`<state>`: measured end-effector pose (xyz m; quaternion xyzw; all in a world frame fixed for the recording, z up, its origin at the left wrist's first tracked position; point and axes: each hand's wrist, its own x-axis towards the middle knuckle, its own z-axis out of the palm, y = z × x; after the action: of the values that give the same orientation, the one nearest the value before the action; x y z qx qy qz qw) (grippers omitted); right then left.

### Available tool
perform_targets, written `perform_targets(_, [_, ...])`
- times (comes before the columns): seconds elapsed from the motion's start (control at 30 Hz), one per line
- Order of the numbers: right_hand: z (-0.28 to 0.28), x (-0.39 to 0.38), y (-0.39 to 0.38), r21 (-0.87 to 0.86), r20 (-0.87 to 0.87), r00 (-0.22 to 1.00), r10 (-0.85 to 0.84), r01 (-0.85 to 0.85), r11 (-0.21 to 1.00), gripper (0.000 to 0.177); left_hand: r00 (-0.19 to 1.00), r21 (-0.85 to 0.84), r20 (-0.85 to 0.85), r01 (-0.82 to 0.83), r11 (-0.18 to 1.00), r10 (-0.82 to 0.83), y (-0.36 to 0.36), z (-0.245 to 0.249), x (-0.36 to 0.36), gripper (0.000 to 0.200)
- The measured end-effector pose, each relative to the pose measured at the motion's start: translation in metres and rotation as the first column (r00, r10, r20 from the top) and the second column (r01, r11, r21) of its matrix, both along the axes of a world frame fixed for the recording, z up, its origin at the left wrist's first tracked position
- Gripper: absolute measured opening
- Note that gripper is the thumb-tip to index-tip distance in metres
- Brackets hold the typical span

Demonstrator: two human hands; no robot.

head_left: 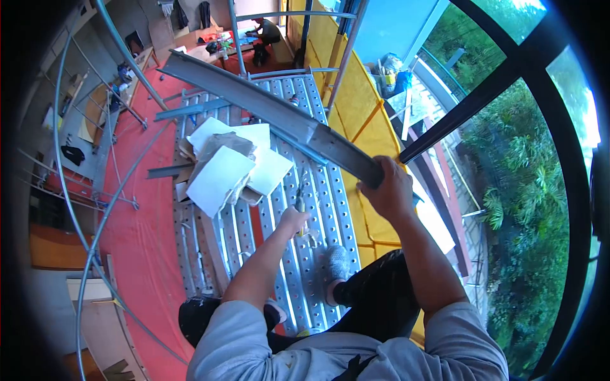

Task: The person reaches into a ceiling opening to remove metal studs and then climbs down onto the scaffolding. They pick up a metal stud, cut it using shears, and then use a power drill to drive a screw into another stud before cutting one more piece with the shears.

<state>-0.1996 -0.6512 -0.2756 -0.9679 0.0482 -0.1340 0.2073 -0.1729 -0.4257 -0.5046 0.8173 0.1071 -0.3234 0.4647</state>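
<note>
**Fingers [370,185] closed round the end of a long metal channel [272,116], seen from above on a scaffold deck [325,202]**

The fingers of the right hand [389,190] are wrapped tightly round the near end of the grey metal channel, which is held clear of the deck. From that grip the channel runs away up and to the left, crossing over the deck, and its far end is seen near a slanting scaffold tube [129,58].

The left hand [293,222] is stretched forward and lower, just over the perforated steel planks. Its fingers are curled round a slim tool [299,199], whose upper part stands up out of the fist. What kind of tool it is cannot be told.

A grey shoe [337,263] is planted on the planks just beside the left hand, with a dark trouser leg [381,298] behind it. Grey sleeves are seen at the bottom edge.

A loose pile of white board pieces [220,180] lies on the deck beyond the left hand, under the channel's line. Yellow sheeting [361,96] hangs along the right edge of the deck. A red floor [136,235] is seen far below on the left. Another person [267,30] is crouched at work in the distance, well apart from the hands. Dark window frames and green trees fill the right side.
</note>
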Motion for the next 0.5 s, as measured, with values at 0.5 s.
perform_targets(0.5, [0.022, -0.018, 0.021, -0.168, 0.172, 0.984, 0.050, -0.021, 0.986, 0.050, 0.927, -0.180, 0.308, 0.277, 0.944, -0.213, 0.138, 0.204, -0.111, 0.069])
